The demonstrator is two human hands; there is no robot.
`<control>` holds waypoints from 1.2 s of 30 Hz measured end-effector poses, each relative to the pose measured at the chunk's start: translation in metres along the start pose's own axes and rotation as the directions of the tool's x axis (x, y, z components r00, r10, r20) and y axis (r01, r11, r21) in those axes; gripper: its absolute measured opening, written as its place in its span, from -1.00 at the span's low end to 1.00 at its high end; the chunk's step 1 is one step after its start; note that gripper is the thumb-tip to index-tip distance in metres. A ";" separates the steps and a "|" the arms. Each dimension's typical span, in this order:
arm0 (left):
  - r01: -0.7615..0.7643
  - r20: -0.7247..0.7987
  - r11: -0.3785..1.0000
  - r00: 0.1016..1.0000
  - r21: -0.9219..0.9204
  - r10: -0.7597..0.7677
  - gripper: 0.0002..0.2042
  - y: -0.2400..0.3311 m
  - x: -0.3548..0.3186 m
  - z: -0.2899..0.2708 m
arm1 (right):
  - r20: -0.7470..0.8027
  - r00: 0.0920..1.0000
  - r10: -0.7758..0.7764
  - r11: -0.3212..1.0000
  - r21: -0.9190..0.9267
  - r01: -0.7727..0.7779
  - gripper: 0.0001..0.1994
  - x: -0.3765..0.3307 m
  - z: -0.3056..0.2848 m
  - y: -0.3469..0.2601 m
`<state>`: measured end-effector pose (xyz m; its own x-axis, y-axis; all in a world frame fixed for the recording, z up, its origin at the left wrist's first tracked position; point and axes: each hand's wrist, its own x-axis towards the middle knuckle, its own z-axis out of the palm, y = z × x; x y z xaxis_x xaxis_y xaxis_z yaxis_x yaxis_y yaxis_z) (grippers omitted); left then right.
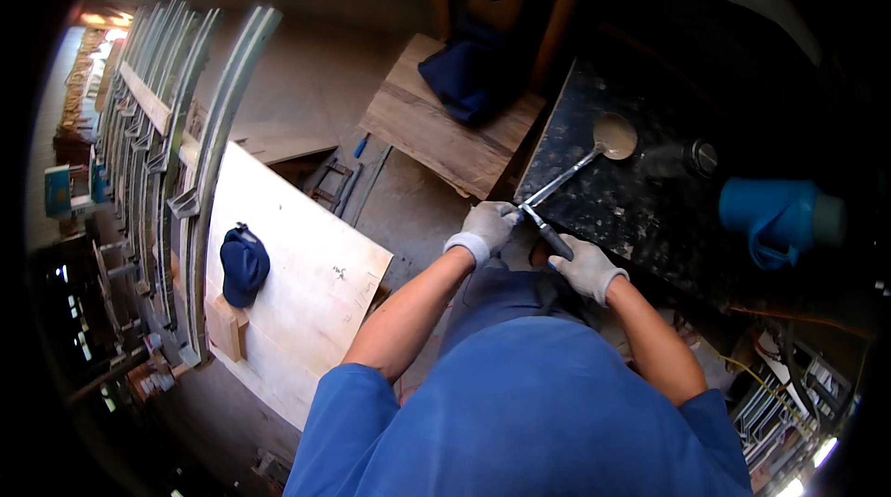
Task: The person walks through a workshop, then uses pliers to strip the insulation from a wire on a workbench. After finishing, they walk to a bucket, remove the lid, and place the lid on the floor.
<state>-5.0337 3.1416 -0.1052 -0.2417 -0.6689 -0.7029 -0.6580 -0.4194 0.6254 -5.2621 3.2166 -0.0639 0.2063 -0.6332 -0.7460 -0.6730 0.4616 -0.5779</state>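
My left hand (490,226), in a pale work glove, is closed at the near end of a long-handled metal ladle (562,179). The ladle's round, tan-coloured bowl rests over the dark table, and its handle slants down toward me. My right hand (588,267), gloved too, wraps round the dark grip of a silver-shafted hand tool (554,239). The shaft's far end meets the ladle's handle end beside my left fingertips. That tool's exact kind is too small to make out. Part of what the left fingers grip is hidden.
The black, speckled table (594,209) carries a lidded jar (698,159) and a blue thermos jug (766,209). Ahead stands a wooden chair (408,112) with dark blue cloth (461,75). At left, a pale board (302,265) bears a navy cap (244,265), beside metal rails (227,98).
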 end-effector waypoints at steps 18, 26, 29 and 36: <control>-0.085 -0.197 0.940 0.980 -0.331 0.019 -0.83 -0.026 -0.108 -0.019 | 0.359 0.923 -0.140 0.903 0.429 -0.030 -0.75 0.013 0.008 -0.005; -0.092 -0.308 0.843 0.947 -0.530 -0.091 -0.79 -0.090 -0.226 -0.063 | 0.382 0.865 -0.325 0.851 0.517 0.091 -0.76 0.027 0.069 -0.089; -0.046 -0.343 0.807 0.918 -0.589 -0.198 -0.78 -0.130 -0.250 -0.089 | 0.308 0.885 -0.350 0.860 0.480 0.173 -0.75 0.030 0.095 -0.131; 0.188 -0.174 0.709 0.897 -0.680 -0.405 -0.78 -0.237 -0.254 -0.126 | 0.306 0.948 -0.091 0.967 0.254 0.011 -0.78 0.039 0.185 -0.173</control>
<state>-4.7261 3.3333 -0.0321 0.1739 -0.5371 -0.8254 -0.0267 -0.8404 0.5413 -5.0058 3.2272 -0.0541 0.4740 -0.4518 -0.7558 -0.4686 0.5972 -0.6510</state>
